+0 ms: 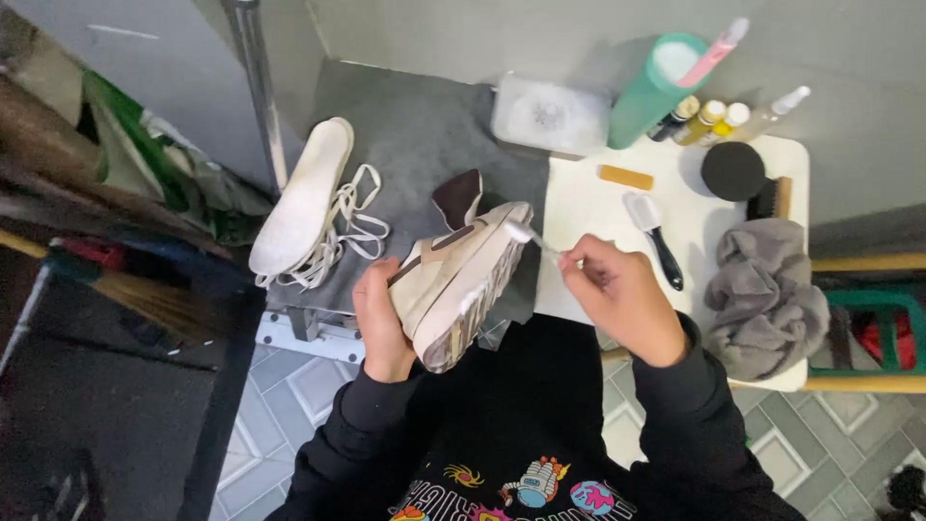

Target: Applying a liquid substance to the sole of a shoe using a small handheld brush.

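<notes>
My left hand (379, 323) grips a beige and brown sneaker (453, 275) from its left side, holding it tilted above my lap with the sole edge facing right. My right hand (622, 294) pinches a small white brush (531, 236), whose head touches the toe end of the sneaker's sole. A white insole (301, 193) and loose white laces (347, 227) lie on a grey mat (424, 125) to the left.
A small white table (598, 207) on the right carries a black-handled brush (656, 236), a grey cloth (767, 289), a round black tin (733, 169), a wooden brush (772, 198), small bottles (714, 118), and a tan block (625, 177). A green cup (656, 92) and clear container (550, 114) stand behind.
</notes>
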